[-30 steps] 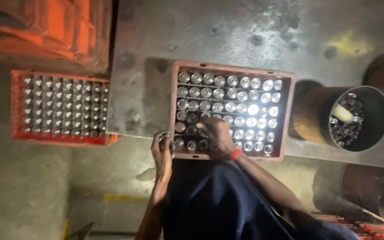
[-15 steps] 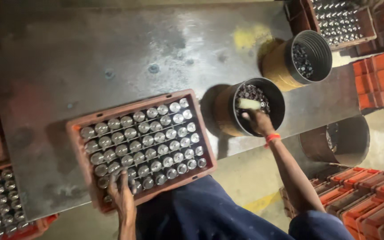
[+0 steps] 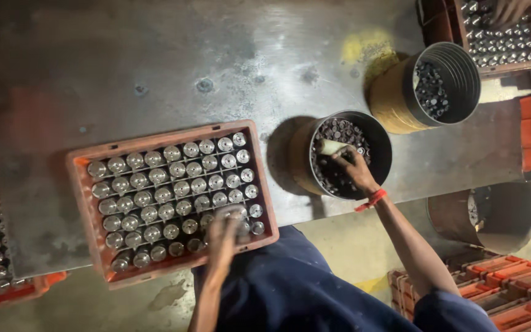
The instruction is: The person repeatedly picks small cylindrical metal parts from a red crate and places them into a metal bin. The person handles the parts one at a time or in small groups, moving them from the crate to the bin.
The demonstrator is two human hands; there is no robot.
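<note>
Right hand (image 3: pixel 353 167) is down inside the dark tin (image 3: pixel 344 154), fingers curled among small dark caps; whether they grip one cannot be told. Left hand (image 3: pixel 224 238) rests on the near edge of the orange crate (image 3: pixel 81 203), fingers bent over the silver-topped bottles (image 3: pixel 173 190), hold unclear. Both stand on a scuffed, stained grey metal counter (image 3: pixel 155 67). A second tin (image 3: pixel 437 86) sits beyond. Orange crates (image 3: pixel 511 295) are stacked on the concrete floor
</note>
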